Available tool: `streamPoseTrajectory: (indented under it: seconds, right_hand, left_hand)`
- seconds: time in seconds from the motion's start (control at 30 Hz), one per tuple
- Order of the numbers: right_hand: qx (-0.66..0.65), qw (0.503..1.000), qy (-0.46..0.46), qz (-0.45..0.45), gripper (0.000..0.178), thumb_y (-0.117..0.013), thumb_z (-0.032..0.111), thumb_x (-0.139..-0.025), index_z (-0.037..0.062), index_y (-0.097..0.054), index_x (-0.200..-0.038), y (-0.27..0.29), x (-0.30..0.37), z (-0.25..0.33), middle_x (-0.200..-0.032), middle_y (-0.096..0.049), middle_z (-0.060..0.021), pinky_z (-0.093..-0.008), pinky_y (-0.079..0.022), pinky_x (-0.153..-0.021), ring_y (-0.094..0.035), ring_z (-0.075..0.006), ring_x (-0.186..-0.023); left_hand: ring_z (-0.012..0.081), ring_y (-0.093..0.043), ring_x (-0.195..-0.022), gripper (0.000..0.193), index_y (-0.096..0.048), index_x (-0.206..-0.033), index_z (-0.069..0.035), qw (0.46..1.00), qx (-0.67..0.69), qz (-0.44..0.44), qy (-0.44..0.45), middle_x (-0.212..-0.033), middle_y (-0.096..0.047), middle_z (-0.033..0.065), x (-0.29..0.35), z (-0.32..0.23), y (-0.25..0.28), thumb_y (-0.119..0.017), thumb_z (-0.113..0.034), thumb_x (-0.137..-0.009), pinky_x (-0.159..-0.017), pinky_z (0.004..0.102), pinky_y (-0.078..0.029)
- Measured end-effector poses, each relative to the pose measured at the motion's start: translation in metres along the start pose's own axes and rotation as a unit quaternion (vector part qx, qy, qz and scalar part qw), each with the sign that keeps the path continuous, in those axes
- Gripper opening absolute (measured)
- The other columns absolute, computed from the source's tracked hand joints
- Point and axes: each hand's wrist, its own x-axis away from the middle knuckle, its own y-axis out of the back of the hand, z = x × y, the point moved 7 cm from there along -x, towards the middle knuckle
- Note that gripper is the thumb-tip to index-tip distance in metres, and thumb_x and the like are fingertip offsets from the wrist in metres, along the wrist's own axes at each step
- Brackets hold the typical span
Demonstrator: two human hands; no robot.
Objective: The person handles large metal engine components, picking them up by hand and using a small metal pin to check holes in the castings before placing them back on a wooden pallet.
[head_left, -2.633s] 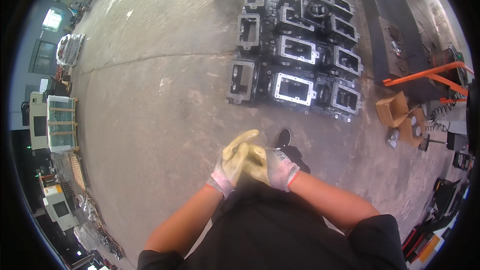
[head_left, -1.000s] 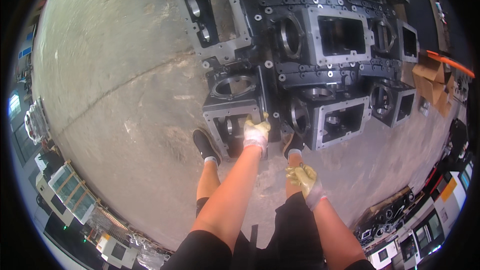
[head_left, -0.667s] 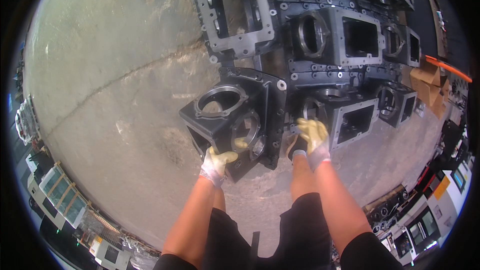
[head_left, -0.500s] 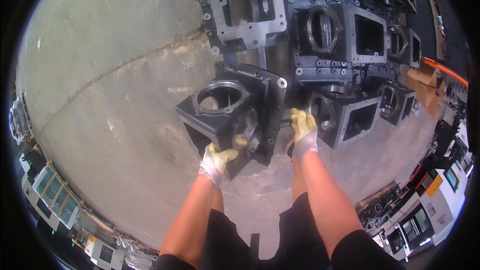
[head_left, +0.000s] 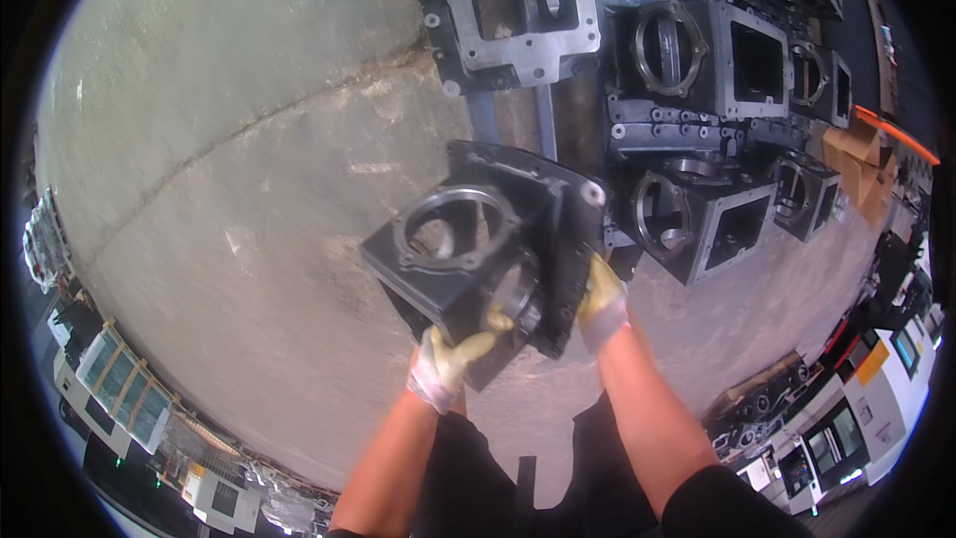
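A dark metal gearbox housing (head_left: 403,284), with a large round bore on top and a wide bolted flange on its right side, is in front of me, tilted. My left hand (head_left: 448,359), in a pale yellow glove, grips its near edge, with fingers inside the opening facing me. At the right side my gloved right hand (head_left: 602,301) closes on the flange (head_left: 570,249); its fingertips are partly hidden behind the flange edge. The housing's underside is out of sight, so I cannot tell whether it touches the floor.
Several similar housings stand at the right, one of them a square-windowed housing (head_left: 702,224). A flat frame casting (head_left: 538,55) lies beyond, above grey rails (head_left: 484,120). Cardboard (head_left: 858,164) and an orange bar (head_left: 896,134) are far right. Concrete floor (head_left: 229,179) extends left.
The housing has come nearer to me, with my left hand still on it. My right hand has moved nearer and taken hold of the flange. The view has shifted slightly.
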Motion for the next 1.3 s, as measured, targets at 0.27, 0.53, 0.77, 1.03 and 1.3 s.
streamPoseTrajectory:
  seconds: [0.27,0.53,0.77,1.03,1.3]
  right_hand:
    - [-0.112,0.986,0.039,-0.117,0.030,-0.054,0.028,-0.102,0.0044,-0.066,-0.116,0.072,0.059,0.022,-0.100,-0.069,-0.0052,-0.0306,-0.056,-0.076,-0.068,-0.0194,-0.088]
    - [-0.114,0.967,0.125,-0.189,0.030,-0.055,0.029,-0.103,0.0041,-0.066,-0.116,0.042,0.074,0.046,-0.100,-0.068,-0.0039,-0.0299,-0.053,-0.075,-0.067,-0.0184,-0.087]
    - [-0.017,0.966,0.166,-0.199,0.036,-0.057,0.034,-0.105,-0.0014,-0.062,-0.111,-0.003,0.084,0.020,-0.101,-0.068,-0.0079,-0.0283,-0.050,-0.080,-0.061,-0.0138,-0.088]
    - [0.008,0.993,0.118,-0.013,0.037,-0.054,0.032,-0.105,-0.0019,-0.061,-0.119,-0.062,0.067,0.003,-0.116,-0.069,-0.0147,-0.0353,-0.055,-0.086,-0.067,-0.0209,-0.097]
    - [0.096,0.995,-0.004,-0.024,0.032,-0.061,0.028,-0.102,0.0031,-0.065,-0.122,-0.011,0.071,-0.013,-0.112,-0.070,-0.0074,-0.0278,-0.050,-0.081,-0.066,-0.0141,-0.094]
  left_hand:
    - [0.0213,-0.067,-0.108,0.027,-0.072,-0.111,0.004,0.993,-0.039,0.107,0.036,-0.111,-0.073,0.0107,-0.014,-0.031,-0.057,-0.064,-0.018,-0.098,-0.097,0.0350,-0.051]
    - [0.0266,-0.069,-0.100,0.041,-0.073,-0.103,0.007,0.982,-0.037,0.181,0.041,-0.101,-0.075,0.0157,-0.085,-0.050,-0.058,-0.057,-0.030,-0.098,-0.096,0.0374,-0.050]
    - [0.0316,-0.070,-0.101,0.047,-0.066,-0.113,0.009,0.978,0.103,0.166,0.078,-0.108,-0.072,0.0226,-0.122,-0.046,0.021,-0.054,-0.035,-0.099,-0.098,0.0405,-0.052]
    - [0.0229,-0.070,-0.082,0.074,-0.067,-0.115,-0.004,0.991,-0.034,-0.108,0.075,-0.093,-0.072,0.0108,-0.175,-0.025,0.129,-0.057,-0.073,-0.090,-0.075,0.0352,-0.059]
    - [0.0236,-0.067,-0.076,0.081,-0.068,-0.105,-0.009,0.986,0.008,-0.163,0.036,-0.085,-0.068,0.0068,-0.188,0.000,0.168,-0.047,-0.084,-0.087,-0.074,0.0387,-0.060]
